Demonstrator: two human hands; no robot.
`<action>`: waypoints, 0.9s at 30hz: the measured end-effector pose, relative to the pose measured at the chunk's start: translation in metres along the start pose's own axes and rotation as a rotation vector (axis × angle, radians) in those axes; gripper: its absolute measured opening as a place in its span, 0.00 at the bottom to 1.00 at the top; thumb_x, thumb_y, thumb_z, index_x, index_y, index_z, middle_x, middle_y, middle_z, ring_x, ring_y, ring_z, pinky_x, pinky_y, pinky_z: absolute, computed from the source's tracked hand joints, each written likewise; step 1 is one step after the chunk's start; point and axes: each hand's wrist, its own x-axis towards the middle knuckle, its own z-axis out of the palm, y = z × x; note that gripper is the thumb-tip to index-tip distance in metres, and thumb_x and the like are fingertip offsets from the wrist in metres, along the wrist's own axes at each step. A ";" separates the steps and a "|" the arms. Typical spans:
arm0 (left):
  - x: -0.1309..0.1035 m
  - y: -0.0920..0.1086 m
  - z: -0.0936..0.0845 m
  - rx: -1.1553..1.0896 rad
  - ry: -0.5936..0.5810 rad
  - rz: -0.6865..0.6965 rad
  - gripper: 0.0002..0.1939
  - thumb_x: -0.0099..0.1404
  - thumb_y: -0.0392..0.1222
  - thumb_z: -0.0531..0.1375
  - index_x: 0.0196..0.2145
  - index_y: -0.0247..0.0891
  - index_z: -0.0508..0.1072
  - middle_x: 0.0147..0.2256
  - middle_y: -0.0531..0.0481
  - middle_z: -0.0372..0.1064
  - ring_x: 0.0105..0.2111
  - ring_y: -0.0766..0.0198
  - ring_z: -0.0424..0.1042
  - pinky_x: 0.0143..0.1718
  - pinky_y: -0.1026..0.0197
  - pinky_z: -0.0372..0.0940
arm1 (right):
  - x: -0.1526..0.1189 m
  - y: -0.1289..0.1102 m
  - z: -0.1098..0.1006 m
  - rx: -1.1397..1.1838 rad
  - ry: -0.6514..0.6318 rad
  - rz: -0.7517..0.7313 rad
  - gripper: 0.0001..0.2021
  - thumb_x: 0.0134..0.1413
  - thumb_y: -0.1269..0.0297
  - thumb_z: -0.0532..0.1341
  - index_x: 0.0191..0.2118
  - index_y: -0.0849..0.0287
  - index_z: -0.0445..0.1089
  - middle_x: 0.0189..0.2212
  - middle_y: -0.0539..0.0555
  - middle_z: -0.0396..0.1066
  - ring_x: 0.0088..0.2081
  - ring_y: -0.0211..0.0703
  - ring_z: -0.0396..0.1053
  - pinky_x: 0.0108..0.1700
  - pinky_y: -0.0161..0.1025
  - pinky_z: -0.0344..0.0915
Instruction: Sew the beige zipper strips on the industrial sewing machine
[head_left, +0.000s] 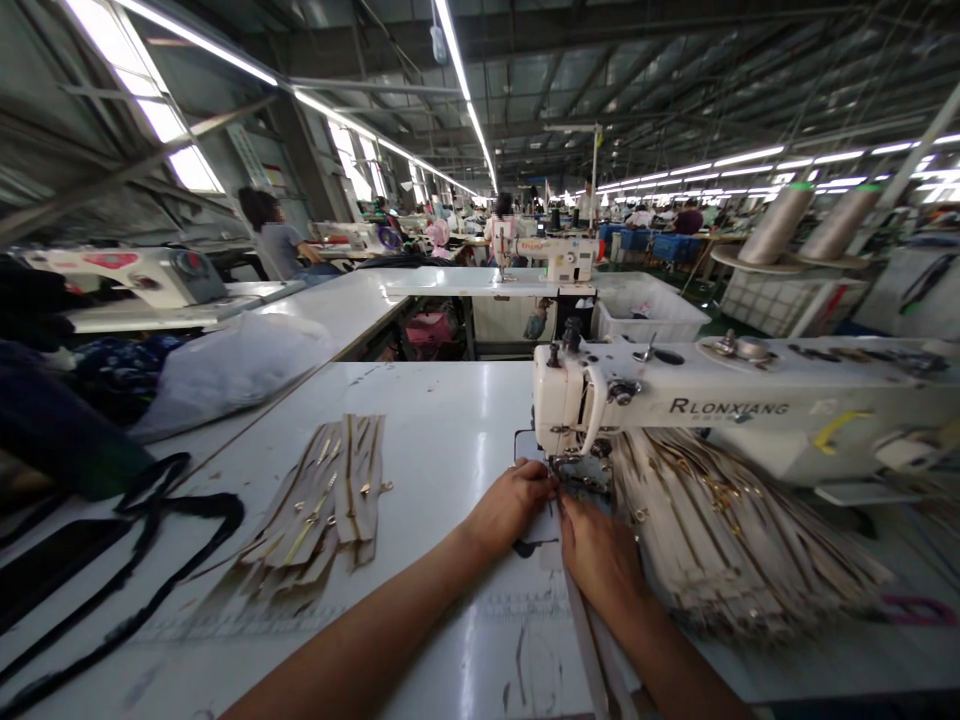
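Under the needle of a white sewing machine, my left hand and my right hand meet fingertip to fingertip. Both sets of fingers are closed on a beige zipper, which runs from the needle area down toward the table's front edge. Its end at the presser foot is hidden by my fingers. Right of my right hand, a thick bundle of beige zippers with gold-coloured pulls lies partly beneath the machine arm. A smaller pile of similar zippers rests on the tabletop to the left.
Black straps lie at the left beside a white plastic bag. Two thread cones stand behind the machine. A white bin and another sewing machine are ahead. A person sits at the far left.
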 end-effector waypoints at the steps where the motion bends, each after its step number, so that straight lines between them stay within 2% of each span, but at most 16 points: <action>1: 0.000 -0.001 0.000 0.000 0.002 0.007 0.14 0.71 0.40 0.50 0.41 0.37 0.76 0.38 0.45 0.69 0.41 0.59 0.65 0.43 0.59 0.63 | 0.000 0.000 0.000 -0.004 -0.004 0.001 0.18 0.64 0.71 0.47 0.53 0.58 0.68 0.39 0.56 0.76 0.37 0.45 0.75 0.34 0.36 0.68; 7: -0.002 0.001 -0.002 0.017 0.005 0.030 0.14 0.71 0.38 0.51 0.41 0.37 0.76 0.37 0.45 0.70 0.39 0.59 0.67 0.41 0.60 0.65 | 0.001 0.000 0.002 0.005 -0.007 0.019 0.18 0.64 0.70 0.48 0.54 0.56 0.68 0.40 0.55 0.76 0.38 0.45 0.75 0.35 0.36 0.68; 13: -0.011 0.006 -0.001 0.016 0.045 -0.015 0.12 0.68 0.43 0.56 0.45 0.39 0.76 0.40 0.45 0.70 0.43 0.58 0.68 0.47 0.57 0.64 | 0.001 0.003 0.007 0.020 0.003 0.026 0.18 0.64 0.68 0.48 0.55 0.56 0.67 0.41 0.56 0.76 0.39 0.44 0.75 0.38 0.37 0.68; 22: -0.008 0.000 0.001 -0.030 0.087 -0.088 0.10 0.65 0.42 0.60 0.42 0.39 0.76 0.42 0.45 0.67 0.42 0.58 0.69 0.46 0.57 0.66 | 0.002 0.000 -0.001 -0.033 -0.045 0.005 0.18 0.65 0.69 0.48 0.56 0.55 0.65 0.39 0.55 0.76 0.37 0.45 0.75 0.34 0.36 0.68; 27: -0.007 0.003 -0.001 -0.126 0.041 0.071 0.13 0.70 0.40 0.53 0.49 0.40 0.72 0.42 0.44 0.69 0.45 0.58 0.67 0.48 0.58 0.65 | -0.001 0.001 0.000 -0.019 -0.034 -0.012 0.18 0.65 0.72 0.46 0.52 0.57 0.69 0.39 0.55 0.76 0.38 0.45 0.75 0.35 0.37 0.69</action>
